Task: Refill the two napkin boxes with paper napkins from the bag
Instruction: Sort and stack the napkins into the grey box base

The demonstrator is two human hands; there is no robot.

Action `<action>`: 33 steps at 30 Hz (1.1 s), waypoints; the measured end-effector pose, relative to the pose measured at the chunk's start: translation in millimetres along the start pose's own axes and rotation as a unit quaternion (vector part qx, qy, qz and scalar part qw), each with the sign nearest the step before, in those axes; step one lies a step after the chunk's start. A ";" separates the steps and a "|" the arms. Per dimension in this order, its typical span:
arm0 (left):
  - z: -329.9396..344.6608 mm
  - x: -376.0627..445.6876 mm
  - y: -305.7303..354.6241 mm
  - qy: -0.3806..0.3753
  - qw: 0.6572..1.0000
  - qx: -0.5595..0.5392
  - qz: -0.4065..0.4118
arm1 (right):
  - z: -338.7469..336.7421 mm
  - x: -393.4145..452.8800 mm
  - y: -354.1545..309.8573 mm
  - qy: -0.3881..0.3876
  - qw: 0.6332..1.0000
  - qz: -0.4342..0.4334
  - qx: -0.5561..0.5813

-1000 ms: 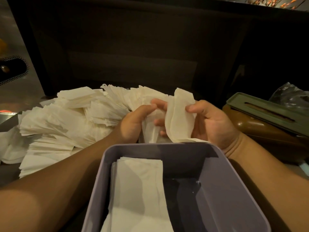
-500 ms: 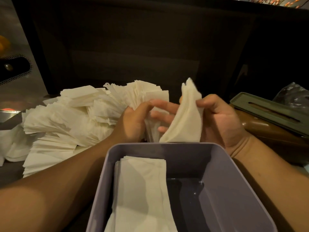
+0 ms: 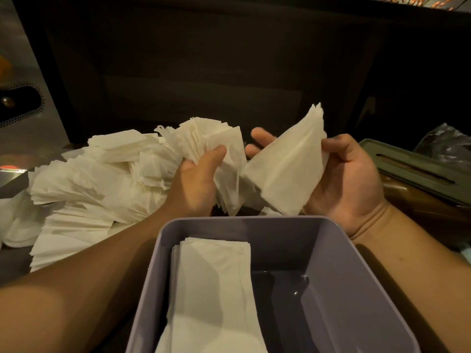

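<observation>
An open lilac napkin box (image 3: 341, 271) stands nearest to me, with a flat stack of white napkins (image 3: 214, 289) filling its left half; its right half is bare. Behind it, a big heap of loose white napkins (image 3: 84, 184) spreads across the left of the table. My left hand (image 3: 196, 184) grips a fanned bundle at the heap's right end. My right hand (image 3: 341, 179) holds a small separate stack of napkins (image 3: 285, 174), thumb on top, tilted up just beyond the box's far rim.
A brown napkin box with an olive slotted lid (image 3: 413, 171) sits at the right. A crumpled clear plastic bag (image 3: 446, 146) lies behind it. A metal surface with a perforated dark panel (image 3: 17, 103) stands at the far left; a dark wall is behind.
My right hand has pulled its small stack to the right, away from the bundle in my left hand, and opened a gap between them. The stack's corner now points higher.
</observation>
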State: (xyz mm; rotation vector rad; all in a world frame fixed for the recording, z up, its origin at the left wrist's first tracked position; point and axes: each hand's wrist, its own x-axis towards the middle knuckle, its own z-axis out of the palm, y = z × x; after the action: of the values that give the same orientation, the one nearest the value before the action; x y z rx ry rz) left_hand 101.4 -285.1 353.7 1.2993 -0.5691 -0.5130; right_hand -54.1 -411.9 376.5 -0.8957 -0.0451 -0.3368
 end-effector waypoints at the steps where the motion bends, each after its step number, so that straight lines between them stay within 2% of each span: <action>1: 0.4 -1.4 1.0 -0.002 1.000 0.006 -0.002 | -4.7 0.3 1.5 -0.017 0.999 0.037 0.004; 4: 3.2 -5.0 4.9 -0.004 0.999 -0.018 -0.035 | 1.1 2.4 7.0 -0.017 0.992 0.125 0.018; 7: 1.7 -2.9 4.8 -0.007 0.999 -0.045 -0.030 | 6.1 3.6 6.8 0.075 0.993 0.084 -0.039; 12: 1.5 -0.7 4.2 0.011 1.000 -0.021 0.011 | 0.5 7.5 0.4 0.156 0.987 0.004 -0.039; 14: 2.8 -0.7 4.3 0.013 0.999 -0.031 0.012 | 1.8 6.9 -1.2 0.128 0.991 -0.029 -0.025; 16: 2.3 -0.3 2.9 0.019 0.999 -0.024 0.019 | 5.8 1.9 -2.6 0.054 0.998 -0.039 0.020; 18: 1.1 -1.8 2.6 0.016 1.000 -0.007 0.014 | 0.3 -1.3 -0.7 -0.021 0.997 0.015 0.071; 19: -0.1 -2.3 2.7 0.010 1.000 0.000 0.013 | -0.7 -1.6 1.7 -0.024 0.994 0.056 0.088; 22: 0.6 -4.6 2.8 -0.001 1.000 0.010 -0.008 | 1.8 2.3 8.4 0.032 0.990 0.127 0.058; 24: 3.3 -5.8 4.1 0.006 1.000 -0.003 -0.013 | 2.4 5.6 9.7 0.107 0.988 0.106 -0.043; 30: 1.4 -1.7 3.0 0.019 0.999 -0.030 0.020 | -3.1 7.5 3.0 0.178 0.981 0.030 -0.074; 31: 1.8 -2.2 4.2 0.020 0.999 -0.024 0.021 | -4.4 7.6 0.9 0.179 0.982 0.008 -0.060; 33: 2.6 -1.9 3.5 0.020 0.999 -0.023 0.029 | -1.1 5.0 -1.8 0.113 0.993 -0.014 -0.015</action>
State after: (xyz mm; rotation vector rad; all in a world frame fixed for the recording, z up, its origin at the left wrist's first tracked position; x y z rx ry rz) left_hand 98.4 -285.1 357.4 1.2435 -0.5571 -0.4485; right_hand -50.0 -415.1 378.1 -0.8826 0.1565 -0.4640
